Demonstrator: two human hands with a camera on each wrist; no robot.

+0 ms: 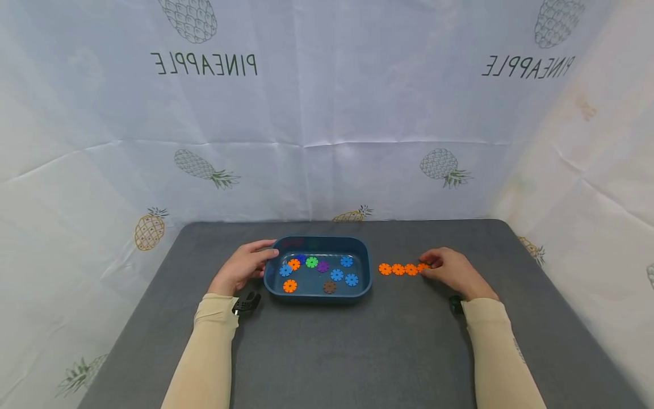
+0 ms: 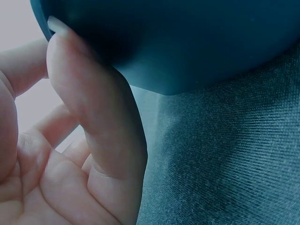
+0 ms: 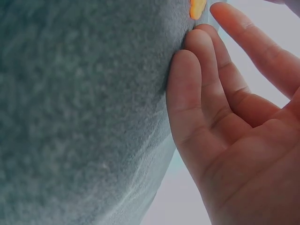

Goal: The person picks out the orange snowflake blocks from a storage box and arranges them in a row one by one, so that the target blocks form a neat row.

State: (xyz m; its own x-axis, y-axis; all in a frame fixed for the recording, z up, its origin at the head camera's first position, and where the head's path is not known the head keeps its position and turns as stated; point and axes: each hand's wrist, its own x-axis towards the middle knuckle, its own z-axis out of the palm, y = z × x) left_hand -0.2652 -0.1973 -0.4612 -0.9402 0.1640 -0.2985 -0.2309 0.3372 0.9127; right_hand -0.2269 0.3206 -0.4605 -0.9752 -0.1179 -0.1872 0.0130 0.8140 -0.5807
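Observation:
A dark blue rectangular tray (image 1: 318, 297) holds several flat, notched plastic discs in mixed colours. My left hand (image 1: 244, 267) grips the tray's left end, its thumb (image 2: 86, 93) at the rim. To the right of the tray, orange notched discs (image 1: 398, 270) form a straight row on the table. At that row's far right end, my right hand (image 1: 453, 272) pinches an orange notched disc (image 1: 422, 267), partly hidden by the fingers. In the right wrist view, a sliver of orange disc (image 3: 197, 8) shows beyond the fingertips (image 3: 185, 65), which rest at the tabletop.
Inside the tray lie blue discs (image 1: 336, 275), a green disc (image 1: 311, 262), a purple disc (image 1: 323, 266), a brown disc (image 1: 329, 287) and an orange disc (image 1: 289, 286). A pineapple-print cloth (image 1: 317, 182) hangs behind the grey table (image 1: 357, 352).

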